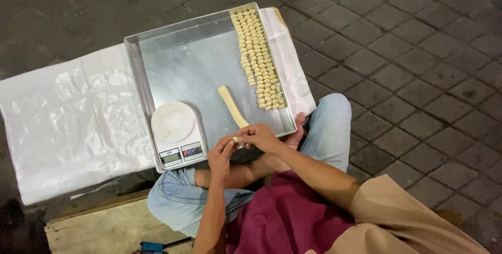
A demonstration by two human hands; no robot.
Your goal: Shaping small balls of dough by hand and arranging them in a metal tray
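A: Head view, looking straight down, and the big square metal tray (pixel 172 50) fills the upper middle of the frame, resting partly on the seated person's knees.

B: What's in it?

A: Down its right side, neat rows of small pale dough pieces (pixel 260 55), packed touching one another from the top edge to near the bottom corner. Just left of them, lower centre, one long dough strip (pixel 231 106) lies flat on the bare metal, running down towards the hands.

B: And the lower left corner?

A: A small white kitchen scale (pixel 175 133) stands inside the tray there, its round platform bare.

B: The hands?

A: Both meet at the tray's near edge. The left hand (pixel 220 156) and right hand (pixel 260 136) have fingertips pressed together on a tiny dough bit (pixel 236 139), pinched between them.

B: Around the tray?

A: A white plastic sheet (pixel 68 118) spreads left, and a wooden plank (pixel 104 228) sits at bottom left on dark paving.
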